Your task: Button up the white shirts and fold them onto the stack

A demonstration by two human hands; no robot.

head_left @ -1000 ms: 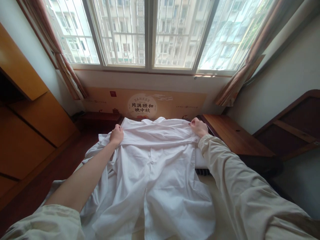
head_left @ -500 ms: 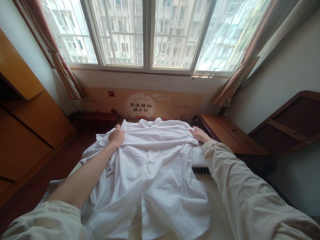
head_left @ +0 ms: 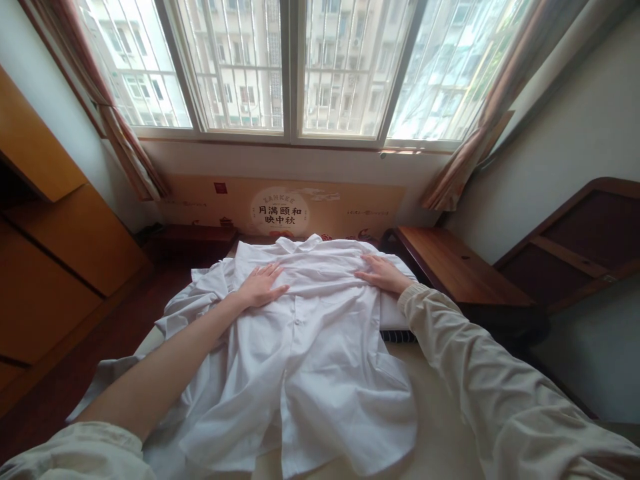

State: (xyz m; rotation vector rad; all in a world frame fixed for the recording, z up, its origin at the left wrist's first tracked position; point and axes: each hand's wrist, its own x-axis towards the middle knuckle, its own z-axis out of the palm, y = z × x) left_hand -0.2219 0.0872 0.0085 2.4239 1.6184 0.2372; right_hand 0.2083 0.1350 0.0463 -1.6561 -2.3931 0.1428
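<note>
A white button-up shirt (head_left: 300,347) lies spread in front of me, its collar at the far end and its hem near me. On the left of its upper part, my left hand (head_left: 263,283) rests flat with the fingers stretched out. My right hand (head_left: 383,272) lies palm down on the right side of the upper part, fingers spread. Neither hand grips the cloth. Wrinkles run across the upper part between the hands. More white cloth is bunched to the left of the shirt.
The shirt lies on a pale cream surface (head_left: 440,407). A black striped item (head_left: 399,336) shows beneath its right side. Beyond are a wooden desk (head_left: 460,263) at right, orange-brown cabinets (head_left: 55,260) at left, and a barred window (head_left: 290,73) with curtains (head_left: 127,147).
My left hand has let go of the shirt's left edge and moved inward, opening flat. My right hand has slid left from the right edge onto the cloth.
</note>
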